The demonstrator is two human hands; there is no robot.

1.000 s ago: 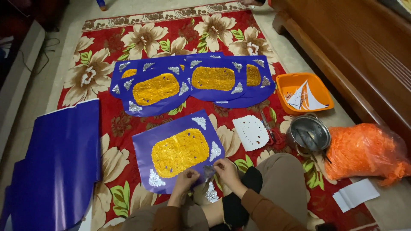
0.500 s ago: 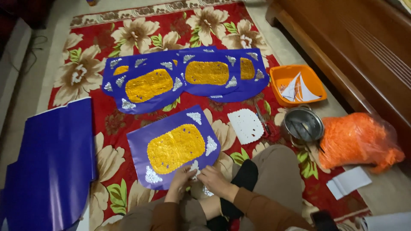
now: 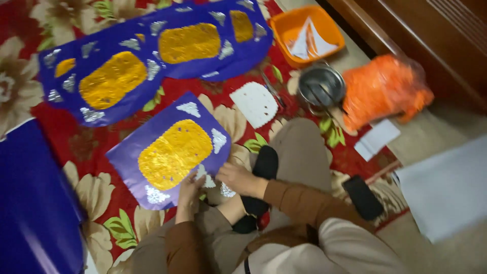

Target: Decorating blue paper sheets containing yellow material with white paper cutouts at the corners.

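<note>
A purple sheet (image 3: 133,147) with a large gold glitter oval (image 3: 175,153) and silver corner shapes lies on the red floral rug in front of my crossed legs. My left hand (image 3: 188,190) presses on the sheet's near right corner beside a silver cut-out (image 3: 205,177). Fingers of my right hand (image 3: 236,178) are pinched on a small silver paper piece (image 3: 227,191) at that same corner. Both hands touch each other over the sheet's edge.
Several finished purple sheets (image 3: 152,50) lie further out on the rug. A white perforated cut-out (image 3: 253,104), scissors (image 3: 272,89), a metal pot (image 3: 320,86), an orange tub (image 3: 304,33) and an orange bag (image 3: 383,89) sit to the right. Blank purple sheets (image 3: 35,203) lie left. White paper (image 3: 446,187) is right.
The view has swung and come closer, tilting left. My hands stay at the sheet's near right corner, the right hand closing onto the small silver piece.
</note>
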